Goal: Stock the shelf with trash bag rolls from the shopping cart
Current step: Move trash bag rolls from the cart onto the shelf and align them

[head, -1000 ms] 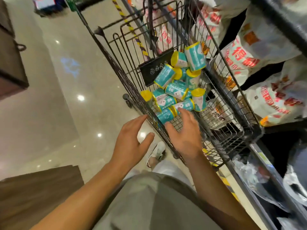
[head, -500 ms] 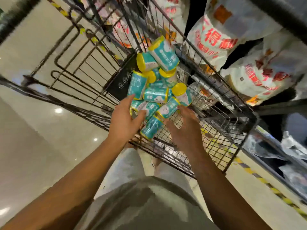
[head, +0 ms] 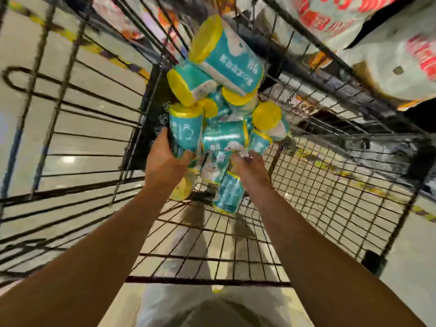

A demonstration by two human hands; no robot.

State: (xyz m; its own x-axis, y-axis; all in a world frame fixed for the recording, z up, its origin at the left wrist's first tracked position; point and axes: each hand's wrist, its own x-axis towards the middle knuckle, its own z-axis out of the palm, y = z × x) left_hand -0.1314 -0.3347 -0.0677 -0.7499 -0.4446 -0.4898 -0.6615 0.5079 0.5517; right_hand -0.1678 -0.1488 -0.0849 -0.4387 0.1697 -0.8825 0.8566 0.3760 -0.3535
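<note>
Trash bag rolls [head: 224, 95], teal wrappers with yellow ends, lie heaped at the far end of the shopping cart [head: 330, 185], and from the head view we see both our arms reaching into the wire basket. Our left hand [head: 165, 159] curls around the lower part of one upright roll [head: 186, 128] at the pile's left edge, close to the black panel [head: 151, 114] on the cart's end wall. Our right hand [head: 250, 166] reaches under the pile's near edge; blur hides the fingers, so we cannot tell whether it grips. Another roll [head: 228, 192] lies between our wrists. The mesh floor on the right and nearest us is bare. White printed sacks [head: 389, 55] press against the cart's right side.
</note>
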